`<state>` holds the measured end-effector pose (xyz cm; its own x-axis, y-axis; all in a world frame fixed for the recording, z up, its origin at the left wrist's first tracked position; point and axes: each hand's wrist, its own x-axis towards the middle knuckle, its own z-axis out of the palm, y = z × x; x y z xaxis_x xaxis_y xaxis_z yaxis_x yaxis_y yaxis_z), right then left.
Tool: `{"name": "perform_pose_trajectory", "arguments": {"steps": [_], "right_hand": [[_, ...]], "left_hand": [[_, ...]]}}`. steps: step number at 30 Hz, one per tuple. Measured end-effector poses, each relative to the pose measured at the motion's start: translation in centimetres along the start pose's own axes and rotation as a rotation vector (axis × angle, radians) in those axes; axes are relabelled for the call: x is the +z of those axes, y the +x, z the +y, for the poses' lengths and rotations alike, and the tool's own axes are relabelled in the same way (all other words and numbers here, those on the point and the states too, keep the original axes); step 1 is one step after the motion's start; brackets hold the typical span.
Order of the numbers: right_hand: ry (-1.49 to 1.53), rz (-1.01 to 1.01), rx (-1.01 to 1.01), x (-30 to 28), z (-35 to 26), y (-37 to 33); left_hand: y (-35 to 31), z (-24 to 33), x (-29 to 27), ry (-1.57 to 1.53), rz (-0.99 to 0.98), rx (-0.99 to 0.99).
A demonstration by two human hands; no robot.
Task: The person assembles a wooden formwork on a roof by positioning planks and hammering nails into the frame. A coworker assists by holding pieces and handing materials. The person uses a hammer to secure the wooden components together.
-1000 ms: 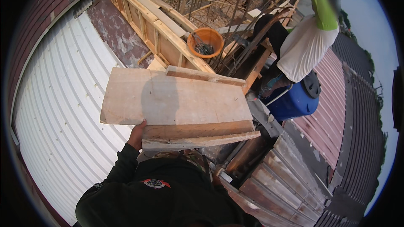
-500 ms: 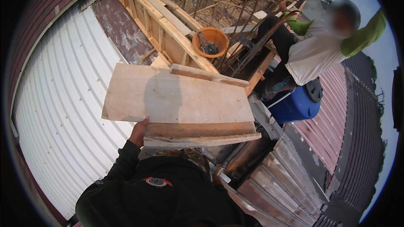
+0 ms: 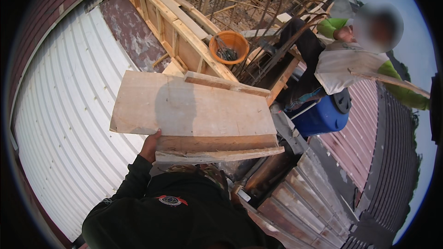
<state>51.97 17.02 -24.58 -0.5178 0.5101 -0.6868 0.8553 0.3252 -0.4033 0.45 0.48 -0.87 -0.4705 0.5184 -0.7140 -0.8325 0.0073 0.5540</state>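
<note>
The left hand [image 3: 150, 147] gripped a pale, rectangular plywood panel [image 3: 221, 110] at twelve o'clock, its long brown wooden battens [image 3: 226, 83] seemingly attached already; remaining work was unclear. The right hand [image 3: 234, 194], mostly hidden, couldn't be read.

The panel [image 3: 230, 115] is pale tan, the bucket [image 3: 239, 44] orange, the drum [image 3: 323, 117] blue, its lid [image 3: 342, 101] dark, the left roof [image 3: 69, 110] white-toned, the sweater [image 3: 194, 223] near-black with a red-and-white emblem [image 3: 171, 200], the trousers [image 3: 208, 172] camouflage-patterned, and the co-worker's shirt [image 3: 339, 67] whitish with lime-green sleeves [image 3: 394, 93].
</note>
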Motion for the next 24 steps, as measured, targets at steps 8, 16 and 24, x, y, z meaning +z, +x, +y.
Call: {"name": "perform_pose_trajectory", "arguments": {"steps": [8,16,24], "right_hand": [[0.084,0.032,0.054,-0.6,-2.0,-1.4],[-0.153,0.030,-0.003,-1.6,-3.5,-2.8],[0.039,0.155,0.028,1.9,0.7,-3.4]], "left_hand": [[-0.6,0.4,0.2,0.036,0.029,0.005],[-0.1,-0.9,-0.8,0.123,0.059,0.137],[1.8,-0.4,-2.1,0.110,-0.050,0.099]]}}
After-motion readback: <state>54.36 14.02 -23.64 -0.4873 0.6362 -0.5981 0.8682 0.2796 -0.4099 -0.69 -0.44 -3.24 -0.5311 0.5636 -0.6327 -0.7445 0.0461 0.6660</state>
